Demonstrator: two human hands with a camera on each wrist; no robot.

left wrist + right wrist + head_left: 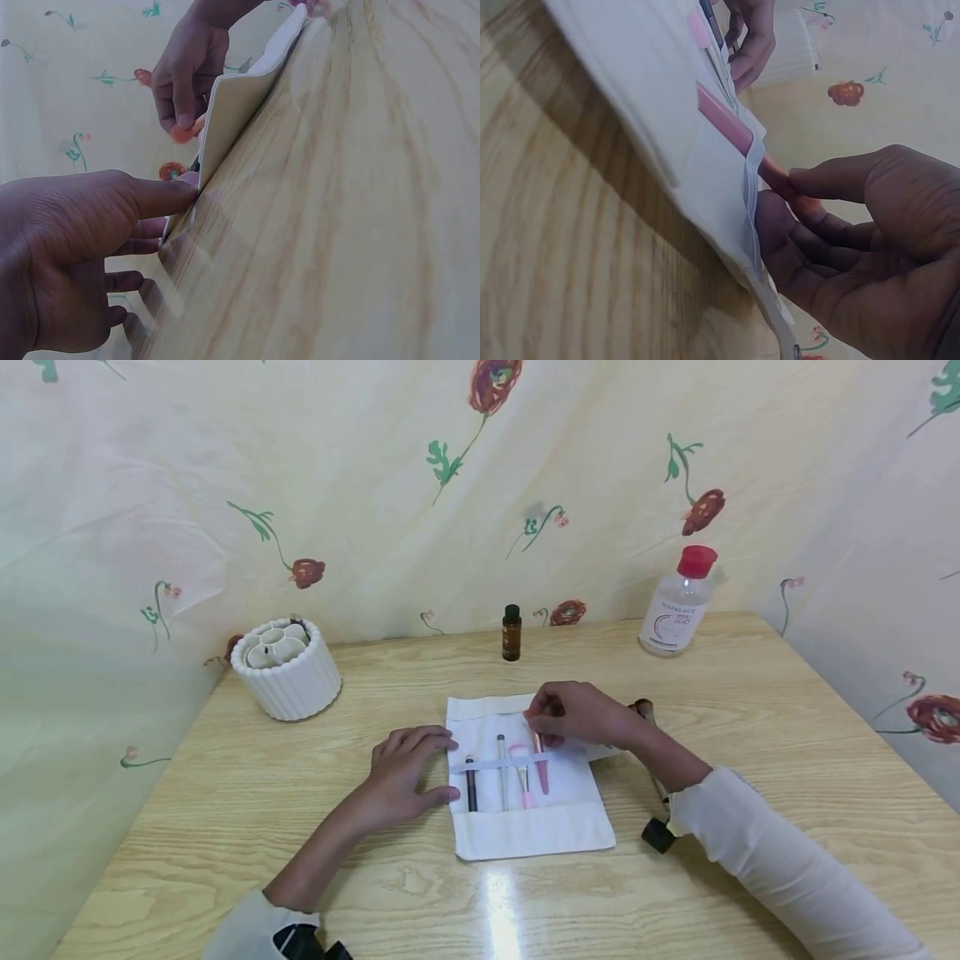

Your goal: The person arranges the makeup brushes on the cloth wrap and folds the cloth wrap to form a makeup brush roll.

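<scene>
A white cloth brush roll (536,833) lies spread on the table, with an elastic band (487,766) across it. My right hand (581,712) pinches a pink-handled makeup brush (542,775) near its orange bristle end. That brush passes under the band, as the right wrist view also shows. To its left, a black brush (471,789), a slim pale brush (502,777) and a brush with a pink tip (527,797) are held by the band. My left hand (405,774) rests at the roll's left edge, fingers spread, with the thumb (169,196) touching the cloth border.
A ribbed white holder (295,683) with round compartments stands at the back left. Behind the roll is a small brown bottle (512,637); a clear bottle with a red cap (675,614) stands at the back right. Another brush (645,710) lies partly hidden beneath my right forearm.
</scene>
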